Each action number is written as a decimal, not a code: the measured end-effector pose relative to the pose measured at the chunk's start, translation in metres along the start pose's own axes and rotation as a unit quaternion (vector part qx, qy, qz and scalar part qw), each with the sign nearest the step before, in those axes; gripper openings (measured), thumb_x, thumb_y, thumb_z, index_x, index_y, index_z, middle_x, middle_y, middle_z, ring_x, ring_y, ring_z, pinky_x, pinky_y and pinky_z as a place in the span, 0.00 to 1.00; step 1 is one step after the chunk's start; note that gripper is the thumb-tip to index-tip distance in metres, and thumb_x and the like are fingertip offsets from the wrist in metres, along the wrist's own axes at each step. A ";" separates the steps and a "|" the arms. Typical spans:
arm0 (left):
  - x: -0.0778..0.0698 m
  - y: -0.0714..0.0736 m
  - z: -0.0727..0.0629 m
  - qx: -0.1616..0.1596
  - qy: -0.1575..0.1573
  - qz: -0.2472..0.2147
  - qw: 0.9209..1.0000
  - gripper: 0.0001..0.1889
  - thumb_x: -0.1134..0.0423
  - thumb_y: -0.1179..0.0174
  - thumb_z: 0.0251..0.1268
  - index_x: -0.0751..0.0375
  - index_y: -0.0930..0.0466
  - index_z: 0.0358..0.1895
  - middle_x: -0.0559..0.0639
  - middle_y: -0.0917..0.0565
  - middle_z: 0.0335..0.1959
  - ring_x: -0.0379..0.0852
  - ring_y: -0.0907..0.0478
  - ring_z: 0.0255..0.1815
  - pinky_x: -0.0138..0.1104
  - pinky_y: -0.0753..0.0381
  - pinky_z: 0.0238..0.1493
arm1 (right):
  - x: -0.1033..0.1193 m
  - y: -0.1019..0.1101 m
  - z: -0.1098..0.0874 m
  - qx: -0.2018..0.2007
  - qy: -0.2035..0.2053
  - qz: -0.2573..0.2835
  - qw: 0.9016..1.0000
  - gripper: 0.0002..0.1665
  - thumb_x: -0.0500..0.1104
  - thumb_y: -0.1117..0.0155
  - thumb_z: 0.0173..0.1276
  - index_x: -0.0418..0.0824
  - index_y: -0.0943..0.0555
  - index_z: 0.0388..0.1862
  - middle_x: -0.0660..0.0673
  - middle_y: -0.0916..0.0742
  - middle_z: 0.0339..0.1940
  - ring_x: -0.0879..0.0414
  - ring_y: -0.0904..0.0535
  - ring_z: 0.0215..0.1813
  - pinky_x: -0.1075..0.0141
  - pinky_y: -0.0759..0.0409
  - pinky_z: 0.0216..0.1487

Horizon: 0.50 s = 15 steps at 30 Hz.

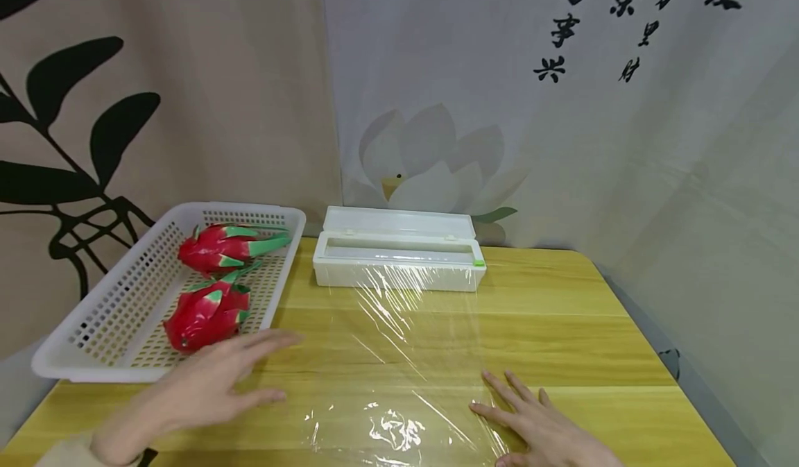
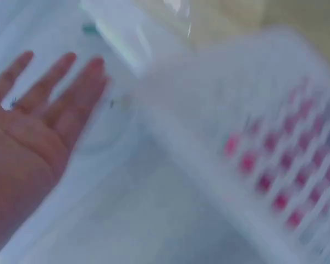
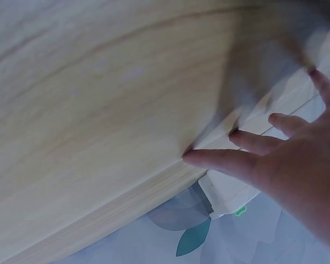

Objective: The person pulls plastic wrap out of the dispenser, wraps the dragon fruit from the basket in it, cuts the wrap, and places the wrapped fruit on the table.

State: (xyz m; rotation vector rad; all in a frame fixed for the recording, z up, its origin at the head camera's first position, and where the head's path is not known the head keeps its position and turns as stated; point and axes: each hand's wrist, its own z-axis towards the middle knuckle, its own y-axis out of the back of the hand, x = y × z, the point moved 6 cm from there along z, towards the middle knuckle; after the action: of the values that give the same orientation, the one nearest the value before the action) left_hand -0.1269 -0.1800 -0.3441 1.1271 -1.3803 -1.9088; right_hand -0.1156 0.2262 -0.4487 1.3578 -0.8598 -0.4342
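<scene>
A sheet of clear plastic wrap (image 1: 399, 356) runs from the white wrap dispenser box (image 1: 399, 273) toward me over the wooden table. My right hand (image 1: 539, 425) is at the wrap's right edge, fingers spread with the fingertips on or close over the tabletop. In the right wrist view the same hand (image 3: 280, 154) shows its spread fingers at the table surface. My left hand (image 1: 215, 387) hovers beside the basket's near right corner, fingers extended, holding nothing. The left wrist view shows that hand (image 2: 49, 121) blurred, next to the basket's side.
Two red dragon fruits (image 1: 209, 311) with green tips lie in a white perforated basket (image 1: 93, 314) at the left. The dispenser's lid (image 1: 399, 221) stands raised against the back curtain (image 1: 624, 141). The table's right edge slopes toward the near right corner.
</scene>
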 end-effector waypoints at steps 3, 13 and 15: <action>0.026 0.026 0.013 -0.027 0.057 0.042 0.997 0.36 0.36 0.40 0.56 0.52 0.30 0.65 0.60 0.24 0.61 0.62 0.27 0.60 0.58 0.22 0.52 | 0.001 0.000 0.000 -0.001 0.003 -0.002 1.000 0.42 0.70 0.41 0.57 0.62 0.36 0.71 0.37 0.40 0.76 0.24 0.42 0.70 0.22 0.35 0.45; 0.121 0.028 0.027 0.102 0.213 0.032 0.971 0.50 0.39 0.35 0.50 0.67 0.46 0.69 0.87 0.49 0.65 0.88 0.53 0.62 0.76 0.41 0.52 | 0.001 0.000 0.000 -0.007 0.012 -0.008 1.000 0.43 0.70 0.41 0.57 0.61 0.36 0.71 0.36 0.40 0.76 0.24 0.43 0.70 0.22 0.35 0.45; 0.130 0.026 0.029 0.110 0.218 0.041 0.969 0.51 0.38 0.34 0.49 0.69 0.44 0.68 0.86 0.46 0.65 0.87 0.50 0.62 0.74 0.38 0.52 | 0.002 0.000 0.000 -0.004 0.010 -0.005 1.000 0.43 0.70 0.42 0.57 0.61 0.36 0.71 0.37 0.40 0.76 0.24 0.43 0.70 0.21 0.36 0.45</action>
State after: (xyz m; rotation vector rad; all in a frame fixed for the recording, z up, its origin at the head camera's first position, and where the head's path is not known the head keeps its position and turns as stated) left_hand -0.2203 -0.2770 -0.3576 1.4653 -1.3781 -1.3633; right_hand -0.1147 0.2252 -0.4479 1.3580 -0.8347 -0.4317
